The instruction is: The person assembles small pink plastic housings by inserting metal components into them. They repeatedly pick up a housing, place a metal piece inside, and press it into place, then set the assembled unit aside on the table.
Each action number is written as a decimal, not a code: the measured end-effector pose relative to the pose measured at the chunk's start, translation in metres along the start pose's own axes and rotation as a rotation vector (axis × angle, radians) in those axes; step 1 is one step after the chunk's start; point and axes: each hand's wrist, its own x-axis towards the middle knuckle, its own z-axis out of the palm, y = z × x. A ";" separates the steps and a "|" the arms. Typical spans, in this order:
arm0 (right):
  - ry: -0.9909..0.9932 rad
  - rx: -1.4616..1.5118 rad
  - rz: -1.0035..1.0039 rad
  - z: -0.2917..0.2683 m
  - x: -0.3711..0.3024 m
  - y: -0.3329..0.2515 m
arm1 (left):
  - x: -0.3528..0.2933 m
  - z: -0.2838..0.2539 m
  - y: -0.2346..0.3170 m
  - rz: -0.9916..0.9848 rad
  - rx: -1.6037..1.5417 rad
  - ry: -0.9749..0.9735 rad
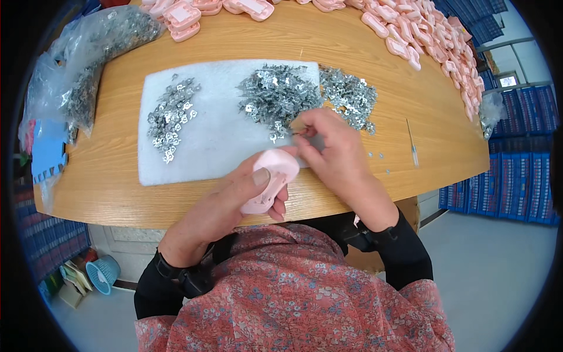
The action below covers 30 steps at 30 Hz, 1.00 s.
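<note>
Evidently, left hand clasps pink shell near front edge of white mat, thumb across it, likely for steadiness. Right hand curls fingers beside metal-piece heap, probably set within reach; cannot tell whether it pinches anything.

Worktop: mat, central. On mat: first parts heap, left; second parts heap, right. Right of mat: third parts heap; farther right, hand tool. Left of mat: bag. Behind, and rear right: casings.
</note>
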 end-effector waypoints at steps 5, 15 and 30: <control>0.034 0.165 0.092 -0.014 -0.009 0.001 | 0.003 0.008 0.010 0.034 -0.058 0.207; 0.101 0.070 -0.218 -0.023 -0.013 -0.031 | 0.028 0.024 0.011 0.166 -0.144 0.319; 0.040 0.902 0.318 -0.021 -0.023 -0.015 | 0.029 0.021 0.009 0.051 -0.251 0.193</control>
